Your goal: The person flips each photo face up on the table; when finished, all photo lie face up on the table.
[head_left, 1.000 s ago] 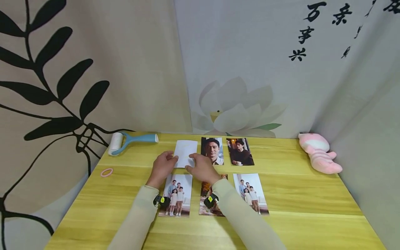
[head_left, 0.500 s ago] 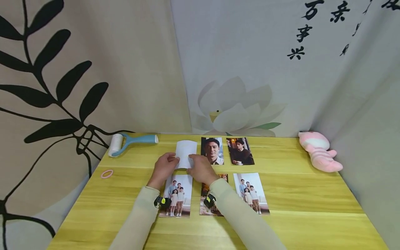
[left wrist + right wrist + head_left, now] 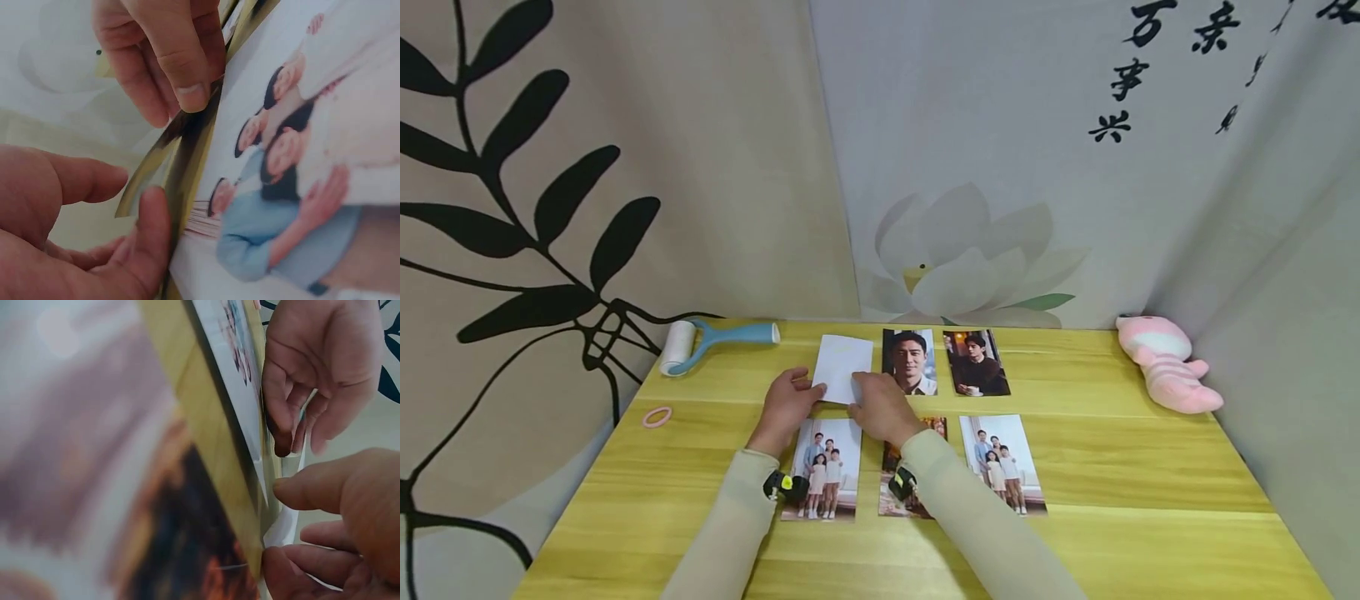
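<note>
A photo [image 3: 844,363] with its plain white back up lies in the back row, at the left. My right hand [image 3: 883,408] pinches its near right corner between thumb and fingers; in the left wrist view the right thumb [image 3: 192,99] presses on that edge. My left hand [image 3: 786,408] is at its left edge, the thumb touching it and the index finger lifted. The photo's near edge [image 3: 286,526] is raised and slightly bent in the right wrist view. Just in front of the hands lies a family photo [image 3: 838,467]. My right forearm partly covers an autumn-coloured photo [image 3: 891,500].
To the right in the back row are a portrait photo [image 3: 911,362] and a dark-clothed portrait photo [image 3: 977,364]. Another family photo [image 3: 1007,462] lies front right. A blue-handled lint roller [image 3: 718,337], a pink ring [image 3: 657,417] and a pink plush toy [image 3: 1168,367] are on the wooden table [image 3: 1150,500].
The white-backed photo bowed up between my hands half a second ago and now looks flatter. My left hand has shifted slightly left, its fingers spread wider. The right hand stays nearly in place.
</note>
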A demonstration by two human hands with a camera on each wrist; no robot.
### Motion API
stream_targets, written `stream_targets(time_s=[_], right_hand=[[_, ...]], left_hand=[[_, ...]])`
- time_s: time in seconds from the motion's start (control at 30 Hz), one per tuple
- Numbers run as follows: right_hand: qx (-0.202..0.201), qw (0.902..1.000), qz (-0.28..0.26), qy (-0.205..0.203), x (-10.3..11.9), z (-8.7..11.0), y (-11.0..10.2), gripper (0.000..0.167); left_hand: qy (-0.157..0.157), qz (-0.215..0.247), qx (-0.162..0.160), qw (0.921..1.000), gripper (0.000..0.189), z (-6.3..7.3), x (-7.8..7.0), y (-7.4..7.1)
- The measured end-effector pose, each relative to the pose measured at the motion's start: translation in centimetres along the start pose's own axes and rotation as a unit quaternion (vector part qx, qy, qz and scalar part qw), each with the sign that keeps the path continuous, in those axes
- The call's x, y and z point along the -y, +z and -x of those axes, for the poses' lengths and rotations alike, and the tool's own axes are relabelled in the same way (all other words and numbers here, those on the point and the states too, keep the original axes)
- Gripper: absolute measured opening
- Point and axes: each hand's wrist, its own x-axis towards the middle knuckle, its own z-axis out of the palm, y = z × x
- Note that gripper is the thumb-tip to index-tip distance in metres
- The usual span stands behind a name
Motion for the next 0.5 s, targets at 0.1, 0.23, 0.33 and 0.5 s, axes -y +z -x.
stream_targets(time_s=[0.1, 0.23, 0.33, 0.5], right_hand=[[0.005, 0.9999, -0.005, 0.008, 0.08, 0.10, 0.03, 0.057], [0.008, 0.9997, -0.017, 0.018, 0.16, 0.27, 0.06, 0.057], [0.005, 0.9997, -0.017, 0.018, 0.11, 0.24, 0.06, 0.056], [-0.006, 0.9997, -0.022, 0.012, -0.12, 0.05, -0.03, 0.055]], left_hand=[[-0.016, 0.062, 0.012, 0.9979, 0.062, -0.24, 0.49, -0.01], [-0.026, 0.095, 0.022, 0.9948, 0.058, -0.31, 0.93, 0.08], [-0.029, 0.108, 0.027, 0.9933, 0.055, -0.30, 0.90, 0.19], [-0.018, 0.113, 0.028, 0.9930, 0.051, -0.34, 0.41, 0.27]])
